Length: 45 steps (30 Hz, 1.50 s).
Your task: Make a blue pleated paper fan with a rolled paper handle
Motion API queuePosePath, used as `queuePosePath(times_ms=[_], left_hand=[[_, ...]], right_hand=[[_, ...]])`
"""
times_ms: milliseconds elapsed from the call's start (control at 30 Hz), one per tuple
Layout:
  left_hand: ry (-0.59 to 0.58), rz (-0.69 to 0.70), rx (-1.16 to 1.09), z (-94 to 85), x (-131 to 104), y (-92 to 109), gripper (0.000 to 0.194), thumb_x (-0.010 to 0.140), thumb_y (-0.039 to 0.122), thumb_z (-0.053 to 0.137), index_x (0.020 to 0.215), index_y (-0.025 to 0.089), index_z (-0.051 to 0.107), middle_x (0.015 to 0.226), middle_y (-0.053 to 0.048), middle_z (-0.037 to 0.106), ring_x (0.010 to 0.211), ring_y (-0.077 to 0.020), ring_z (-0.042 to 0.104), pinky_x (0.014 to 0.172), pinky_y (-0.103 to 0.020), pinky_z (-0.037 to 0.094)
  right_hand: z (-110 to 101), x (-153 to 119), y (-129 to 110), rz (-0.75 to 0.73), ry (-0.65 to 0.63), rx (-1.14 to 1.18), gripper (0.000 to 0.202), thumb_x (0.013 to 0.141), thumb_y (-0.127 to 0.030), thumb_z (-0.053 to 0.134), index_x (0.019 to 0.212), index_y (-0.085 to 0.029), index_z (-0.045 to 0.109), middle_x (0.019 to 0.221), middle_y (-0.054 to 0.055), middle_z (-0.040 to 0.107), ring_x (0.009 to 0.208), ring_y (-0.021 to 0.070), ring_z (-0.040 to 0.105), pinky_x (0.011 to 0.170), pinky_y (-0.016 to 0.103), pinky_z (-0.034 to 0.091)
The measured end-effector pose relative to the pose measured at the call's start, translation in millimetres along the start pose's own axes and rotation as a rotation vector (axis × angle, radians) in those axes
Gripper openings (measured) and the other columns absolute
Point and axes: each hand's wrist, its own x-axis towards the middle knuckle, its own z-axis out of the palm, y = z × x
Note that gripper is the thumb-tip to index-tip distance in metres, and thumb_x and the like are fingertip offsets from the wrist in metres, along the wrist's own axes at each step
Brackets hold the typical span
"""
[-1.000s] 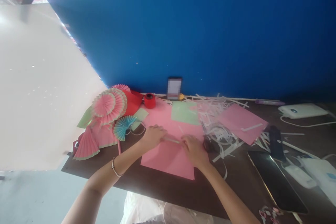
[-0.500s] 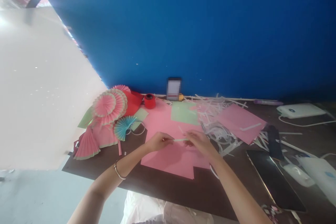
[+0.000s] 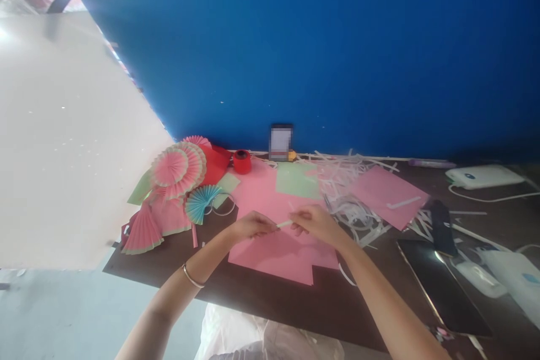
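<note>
Between my two hands a narrow pale strip (image 3: pixel 284 224), which looks like paper or tape, is stretched above a large pink paper sheet (image 3: pixel 270 259). My left hand (image 3: pixel 254 225) pinches its left end with closed fingers. At the other end, my right hand (image 3: pixel 311 220) pinches it with thumb and fingers, slightly higher than the left. A light green sheet (image 3: pixel 297 180) lies on the pink paper just beyond my hands. To the left sit a blue pleated paper fan (image 3: pixel 201 203) and scissors (image 3: pixel 223 205), whose handle loops show.
Pink pleated fans and rosettes (image 3: pixel 171 171) pile up at the left, beside a red tape roll (image 3: pixel 242 162). White paper scraps (image 3: pixel 354 211) and another pink sheet (image 3: pixel 388 196) lie to the right. A dark phone (image 3: pixel 442 287) rests near the right edge, and a blue wall (image 3: pixel 304 50) rises behind.
The strip has tilted, its right end rising as my right hand lifted slightly. My left hand has shifted a little left. The view has moved slightly.
</note>
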Motion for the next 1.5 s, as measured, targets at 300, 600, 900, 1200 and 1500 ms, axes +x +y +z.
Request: queuePosePath(times_ms=[300,600,900,1200,1500], left_hand=[[-0.060,-0.076,-0.200,-1.4,-9.7,11.5,0.028,0.060,0.037,0.073,0.062,0.012,0.060,0.051,0.008,0.027,0.046,-0.0039,0.021,0.045,-0.024,0.014],[-0.146,-0.015,-0.231,0.4,-2.4,11.6,0.030,0.067,0.040,0.068,0.074,0.012,0.065,0.061,-0.001,0.055,0.056,-0.0088,0.047,0.055,-0.024,0.036],[-0.143,0.043,-0.201,7.8,2.8,9.4,0.036,0.063,0.044,0.073,0.075,0.010,0.068,0.062,0.000,0.055,0.054,-0.0069,0.048,0.059,-0.024,0.038],[-0.002,0.064,-0.118,7.1,11.0,-2.9,0.037,0.059,0.042,0.076,0.080,0.012,0.073,0.062,-0.003,0.061,0.053,-0.0069,0.048,0.052,-0.022,0.037],[0.094,0.208,-0.095,11.9,11.5,-3.7,0.033,0.059,0.043,0.075,0.066,0.011,0.072,0.052,-0.002,0.058,0.045,-0.0054,0.039,0.046,-0.023,0.030]], right_hand=[[1.3,0.0,-3.3,-0.205,-0.032,-0.014,0.030,0.078,-0.047,0.054,0.081,-0.018,0.065,0.082,0.005,0.067,0.075,0.0180,0.060,0.074,0.032,0.047],[8.6,-1.1,-4.6,-0.210,-0.029,0.011,0.033,0.079,-0.047,0.052,0.070,-0.017,0.060,0.066,0.001,0.060,0.065,0.0145,0.055,0.065,0.027,0.042],[7.0,-2.8,1.0,-0.163,-0.099,0.059,0.026,0.076,-0.038,0.055,0.074,-0.016,0.068,0.069,0.004,0.063,0.066,0.0154,0.055,0.063,0.027,0.043],[10.7,-3.5,-2.1,-0.082,-0.030,0.127,0.018,0.070,-0.028,0.054,0.062,-0.017,0.066,0.055,0.000,0.056,0.055,0.0122,0.048,0.055,0.025,0.040],[18.5,-7.1,1.1,-0.149,0.056,0.016,0.029,0.077,-0.042,0.053,0.073,-0.016,0.065,0.068,0.004,0.063,0.064,0.0150,0.055,0.060,0.025,0.042]])
